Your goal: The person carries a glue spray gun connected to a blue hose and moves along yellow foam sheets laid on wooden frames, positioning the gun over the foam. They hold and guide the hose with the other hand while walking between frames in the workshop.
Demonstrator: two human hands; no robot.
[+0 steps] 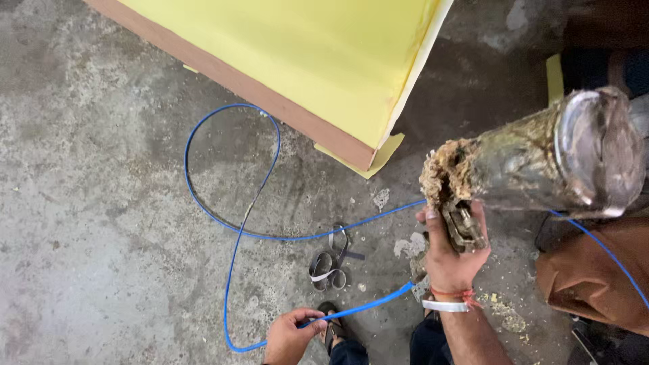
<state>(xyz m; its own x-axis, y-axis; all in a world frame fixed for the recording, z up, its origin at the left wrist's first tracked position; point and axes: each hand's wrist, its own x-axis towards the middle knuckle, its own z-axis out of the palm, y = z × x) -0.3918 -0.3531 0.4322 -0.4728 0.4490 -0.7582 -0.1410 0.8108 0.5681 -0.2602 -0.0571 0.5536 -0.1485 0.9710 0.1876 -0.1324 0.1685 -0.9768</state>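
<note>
- Rough grey concrete floor [101,223] fills the view, stained and gritty, with pale flecks of debris scattered near the feet.
- Up top, a big yellow panel [311,54] with a brown edge lies across the floor, 1 corner jutting down toward the middle.
- Blue hose [233,257] loops wide across the concrete, crosses over itself, and runs on right, behind the spray gun.
- Left hand [291,334] down at the bottom edge, fingers curled closed around the blue hose, gripping it just beside a sandalled foot [331,324].
- Right hand [449,253] is wrapped tight round the grip of a glue spray gun [534,159], red thread and a white band on the wrist.
- That gun is raised close to the camera, its metal canister crusted all over with dried yellowish glue, and it blocks the view of the floor behind it at right.
- Between the 2 hands on the floor, a small tangle of grey strapping [331,263] sits just under the hose line.
- Far right, a brown shape [595,277] sits near the camera; cannot tell what it is.
- Yellow crumbs lie on the concrete near the right wrist.
</note>
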